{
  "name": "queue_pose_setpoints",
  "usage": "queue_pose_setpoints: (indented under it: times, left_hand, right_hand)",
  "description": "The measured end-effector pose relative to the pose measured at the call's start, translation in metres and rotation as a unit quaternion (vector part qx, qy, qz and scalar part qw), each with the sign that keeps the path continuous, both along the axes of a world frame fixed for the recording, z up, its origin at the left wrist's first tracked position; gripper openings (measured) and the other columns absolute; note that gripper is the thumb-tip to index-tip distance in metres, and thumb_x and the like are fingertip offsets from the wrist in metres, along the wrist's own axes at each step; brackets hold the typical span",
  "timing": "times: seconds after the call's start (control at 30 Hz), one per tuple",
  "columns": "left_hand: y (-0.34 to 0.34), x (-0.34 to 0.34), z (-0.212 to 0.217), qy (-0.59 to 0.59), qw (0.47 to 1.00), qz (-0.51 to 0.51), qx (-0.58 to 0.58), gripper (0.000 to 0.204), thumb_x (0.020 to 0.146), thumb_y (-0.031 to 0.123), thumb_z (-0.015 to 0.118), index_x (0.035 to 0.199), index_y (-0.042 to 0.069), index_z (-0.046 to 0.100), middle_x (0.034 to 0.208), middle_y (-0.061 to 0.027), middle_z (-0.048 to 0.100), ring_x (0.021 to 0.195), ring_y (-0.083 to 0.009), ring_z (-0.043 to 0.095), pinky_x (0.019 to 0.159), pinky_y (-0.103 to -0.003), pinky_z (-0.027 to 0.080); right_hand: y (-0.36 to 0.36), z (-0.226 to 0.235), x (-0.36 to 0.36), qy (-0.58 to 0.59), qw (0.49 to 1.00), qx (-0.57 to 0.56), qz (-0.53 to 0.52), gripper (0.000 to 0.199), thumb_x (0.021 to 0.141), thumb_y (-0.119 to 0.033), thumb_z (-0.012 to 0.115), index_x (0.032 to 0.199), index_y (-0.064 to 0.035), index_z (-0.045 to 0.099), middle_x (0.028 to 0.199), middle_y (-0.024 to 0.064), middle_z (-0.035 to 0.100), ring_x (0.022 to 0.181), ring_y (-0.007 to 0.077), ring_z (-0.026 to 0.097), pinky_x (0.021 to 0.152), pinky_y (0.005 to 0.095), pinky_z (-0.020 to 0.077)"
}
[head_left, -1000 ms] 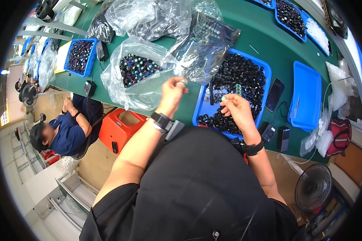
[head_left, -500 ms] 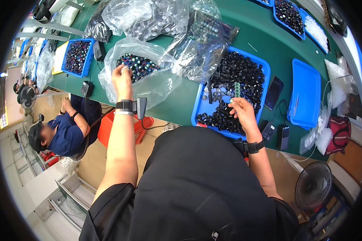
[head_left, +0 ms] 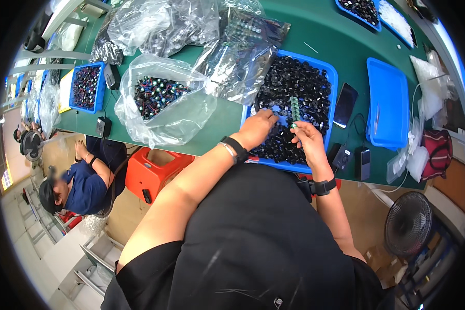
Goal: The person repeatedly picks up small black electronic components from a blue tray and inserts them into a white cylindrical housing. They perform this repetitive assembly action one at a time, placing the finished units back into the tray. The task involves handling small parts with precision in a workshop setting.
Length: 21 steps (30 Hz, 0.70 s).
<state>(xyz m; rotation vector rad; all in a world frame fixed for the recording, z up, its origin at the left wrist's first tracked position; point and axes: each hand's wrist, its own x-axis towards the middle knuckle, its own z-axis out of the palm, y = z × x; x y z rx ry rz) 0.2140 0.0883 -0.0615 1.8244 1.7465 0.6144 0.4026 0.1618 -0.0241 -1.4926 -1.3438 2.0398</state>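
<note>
Over a blue tray (head_left: 334, 85), the right hand (head_left: 308, 140) pinches a tiny piece (head_left: 294, 125) beside a green strip (head_left: 295, 108), apparently for control; the left hand's (head_left: 257, 129) hold is unclear.

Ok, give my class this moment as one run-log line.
left hand: over blue tray | right hand: by green strip, grip unclear | tray: black pieces

A short-sleeved black top (head_left: 263, 237) is worn with black wristbands (head_left: 323, 187) and a pale bracelet (head_left: 228, 150)

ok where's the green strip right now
In the head view, right of centre: the green strip is just beyond the right hand, over the blue tray of black parts.
</note>
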Motion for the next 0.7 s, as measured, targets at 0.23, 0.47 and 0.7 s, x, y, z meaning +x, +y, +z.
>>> queue_pose_setpoints:
  times: [0.23,0.47,0.7]
  left_hand:
    - [0.007,0.014,-0.019,0.021,1.0,0.019,-0.006,0.024,0.075,0.001,0.056,0.099,0.0,0.059,0.101,-0.0142,0.051,0.095,-0.0299,0.053,0.077,-0.036,0.049]
    - [0.003,0.005,-0.007,-0.353,0.899,0.182,-0.185,0.026,0.08,0.002,0.059,0.106,-0.002,0.058,0.099,-0.0106,0.06,0.081,-0.0201,0.062,0.071,-0.029,0.051]
    - [-0.006,-0.021,0.042,-0.565,0.755,0.239,-0.231,0.035,0.086,-0.004,0.045,0.12,-0.006,0.051,0.109,-0.0117,0.059,0.092,-0.0188,0.063,0.085,-0.029,0.051]
  right_hand:
    - [-0.002,-0.002,0.009,-0.006,1.0,-0.012,-0.018,0.023,0.089,-0.012,0.055,0.108,-0.0005,0.057,0.09,0.0052,0.062,0.067,0.0078,0.054,0.056,0.0197,0.0396]
    - [-0.002,0.004,0.003,0.017,1.0,-0.021,-0.016,0.022,0.089,-0.012,0.055,0.108,-0.0005,0.057,0.088,0.004,0.062,0.065,0.0073,0.055,0.055,0.0194,0.0396]
    - [0.002,0.011,-0.016,0.056,0.998,-0.032,0.004,0.023,0.09,-0.013,0.055,0.109,-0.0014,0.058,0.09,0.0046,0.062,0.068,0.0074,0.055,0.057,0.0197,0.04]
